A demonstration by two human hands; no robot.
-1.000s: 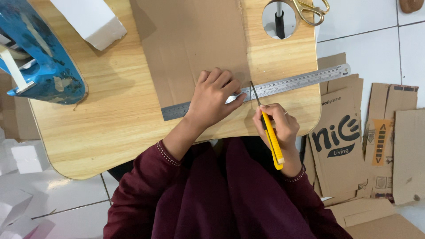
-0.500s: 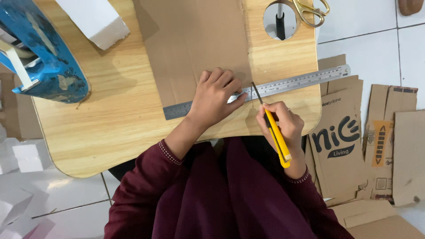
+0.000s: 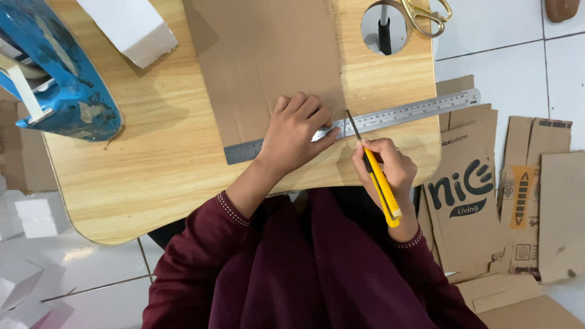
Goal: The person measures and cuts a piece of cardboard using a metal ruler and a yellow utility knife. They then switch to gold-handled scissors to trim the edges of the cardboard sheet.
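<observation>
Left hand (image 3: 298, 134) pressed flat, fingers together, on the steel ruler (image 3: 390, 116) — right hand (image 3: 384, 167) pinched the yellow utility knife (image 3: 381, 186) — best kept tight against that edge over the cardboard sheet (image 3: 268, 61).

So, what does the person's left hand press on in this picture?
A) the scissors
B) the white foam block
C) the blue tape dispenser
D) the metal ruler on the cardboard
D: the left hand lies flat on the metal ruler across the cardboard sheet, while the right hand holds the yellow utility knife.

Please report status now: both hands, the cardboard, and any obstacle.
Left hand flat on steel ruler, pinning it across cardboard sheet. Right hand grips yellow utility knife, blade tip at ruler edge. Nothing lies along the ruler edge.
</observation>
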